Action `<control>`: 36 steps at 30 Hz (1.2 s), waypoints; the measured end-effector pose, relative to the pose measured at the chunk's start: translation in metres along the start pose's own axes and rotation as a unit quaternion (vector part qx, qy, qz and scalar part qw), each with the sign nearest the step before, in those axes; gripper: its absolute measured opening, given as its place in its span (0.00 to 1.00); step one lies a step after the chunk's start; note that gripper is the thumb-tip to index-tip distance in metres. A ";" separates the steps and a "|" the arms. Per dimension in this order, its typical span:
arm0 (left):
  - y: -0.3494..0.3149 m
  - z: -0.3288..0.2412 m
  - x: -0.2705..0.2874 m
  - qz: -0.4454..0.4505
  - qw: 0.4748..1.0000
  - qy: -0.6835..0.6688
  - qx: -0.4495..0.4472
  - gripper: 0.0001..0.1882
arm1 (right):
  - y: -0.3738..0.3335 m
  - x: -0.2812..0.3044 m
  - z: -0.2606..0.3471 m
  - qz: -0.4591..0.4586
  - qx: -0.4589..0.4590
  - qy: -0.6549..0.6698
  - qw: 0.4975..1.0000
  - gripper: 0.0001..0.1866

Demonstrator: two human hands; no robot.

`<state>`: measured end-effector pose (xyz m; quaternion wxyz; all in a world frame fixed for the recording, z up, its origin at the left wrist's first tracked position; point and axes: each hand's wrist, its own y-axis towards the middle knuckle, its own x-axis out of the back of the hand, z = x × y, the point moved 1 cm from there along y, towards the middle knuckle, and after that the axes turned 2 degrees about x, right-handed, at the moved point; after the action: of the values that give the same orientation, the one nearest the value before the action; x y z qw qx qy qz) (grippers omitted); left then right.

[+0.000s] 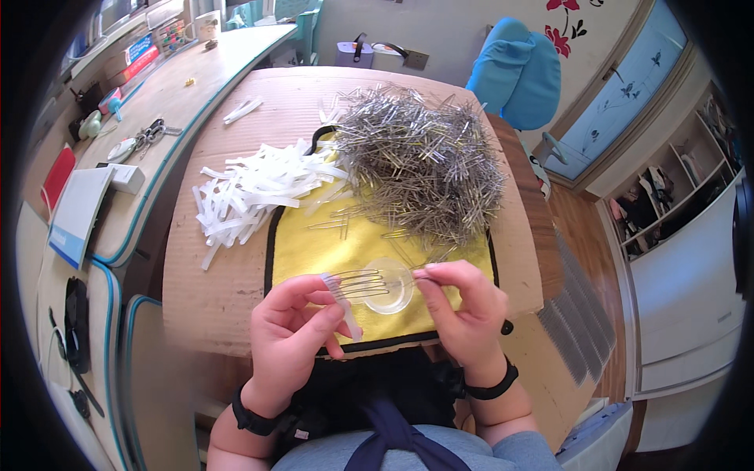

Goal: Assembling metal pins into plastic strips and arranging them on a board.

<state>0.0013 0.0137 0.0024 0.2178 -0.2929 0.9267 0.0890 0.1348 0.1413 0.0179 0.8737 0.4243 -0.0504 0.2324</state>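
- The clear dish [386,311] sits on the yellow cloth [314,251], toward its near edge on the counter [200,314]; take it as the landmark.
- The left hand [294,318], nearer and to the left of the dish, has thumb and fingers pinching a white strip [342,304]; a row of bent wire pins [363,283] stands out of it, reaching over the dish.
- The right hand [469,302], just right of the dish, has thumb and forefinger pressed together on what looks like one thin pin; the fingers cover most of it, so its angle is hard to judge.
- The step in hand seems to be adding pins to the strip: grip the strip near the spot to be filled, so it does not flex.
- Bring each pin in level, in line with its neighbours, and push straight; a slanted push could bend the wire or split the strip.
- Spacing should match the row already there.
- Spare strips [251,188] lie beyond the dish to the left, the big pin heap [424,161] beyond it to the right; taking one pin at a time should avoid tangles.
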 end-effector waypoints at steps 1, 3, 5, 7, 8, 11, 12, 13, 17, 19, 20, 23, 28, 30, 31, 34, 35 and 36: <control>0.000 0.000 0.000 0.005 1.000 0.002 -0.002 0.12 | 0.001 -0.001 -0.002 0.002 0.000 0.003 1.000 0.09; 0.000 0.000 0.002 0.005 1.000 0.006 -0.004 0.12 | 0.002 -0.003 -0.006 0.065 0.085 -0.101 0.989 0.11; -0.001 -0.001 0.005 0.042 0.999 -0.005 0.000 0.13 | 0.002 -0.006 -0.005 0.050 0.079 -0.102 0.990 0.11; 0.000 -0.001 0.005 0.046 0.999 -0.007 0.001 0.14 | 0.005 -0.005 -0.003 0.072 0.094 -0.125 0.985 0.12; 0.000 -0.001 0.005 0.050 0.999 -0.008 -0.001 0.14 | 0.005 -0.005 -0.003 0.073 0.094 -0.124 0.985 0.12; 0.001 -0.002 0.004 0.053 0.999 -0.008 0.001 0.15 | 0.004 -0.006 -0.004 0.078 0.097 -0.136 0.983 0.12; 0.001 -0.002 0.004 0.052 0.999 -0.008 0.000 0.15 | 0.003 -0.005 -0.004 0.063 0.079 -0.124 0.987 0.11; 0.001 -0.002 0.004 0.048 0.999 -0.006 -0.004 0.15 | 0.002 -0.005 -0.004 0.047 0.062 -0.111 0.991 0.11; 0.000 -0.001 0.005 0.063 0.998 -0.004 -0.002 0.16 | -0.005 -0.005 -0.006 -0.010 0.010 -0.015 1.000 0.09; 0.000 -0.002 0.000 0.041 0.999 -0.001 0.006 0.16 | -0.007 -0.008 -0.003 -0.044 -0.048 0.096 0.993 0.08; 0.000 -0.002 -0.002 0.020 1.000 -0.001 0.014 0.16 | -0.008 -0.009 -0.001 -0.044 -0.048 0.098 0.993 0.08; 0.000 -0.001 0.000 0.032 0.999 0.002 0.012 0.15 | -0.007 -0.010 0.003 -0.041 -0.029 0.101 0.994 0.09; 0.002 -0.001 -0.001 0.033 0.999 0.001 0.007 0.14 | 0.002 -0.006 -0.002 0.042 0.077 -0.123 0.989 0.10; 0.002 -0.001 0.000 0.030 0.999 0.003 0.008 0.15 | 0.002 -0.009 -0.001 0.048 0.073 -0.128 0.988 0.11; 0.002 0.000 0.000 0.030 1.000 0.003 0.007 0.15 | 0.002 -0.010 -0.001 0.053 0.071 -0.134 0.987 0.11; 0.001 -0.001 0.000 0.032 0.999 0.000 0.005 0.15 | 0.002 -0.010 0.000 0.061 0.076 -0.143 0.985 0.11; 0.002 -0.001 0.001 0.033 0.999 -0.001 0.004 0.15 | 0.002 -0.010 0.000 0.061 0.076 -0.143 0.985 0.11; 0.001 0.000 0.001 0.033 0.999 -0.002 0.004 0.15 | 0.001 -0.009 0.000 0.050 0.061 -0.130 0.988 0.11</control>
<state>-0.0004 0.0144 0.0023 0.2175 -0.2612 0.9359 0.0927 0.1264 0.1385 0.0159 0.8192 0.5007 -0.1707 0.2216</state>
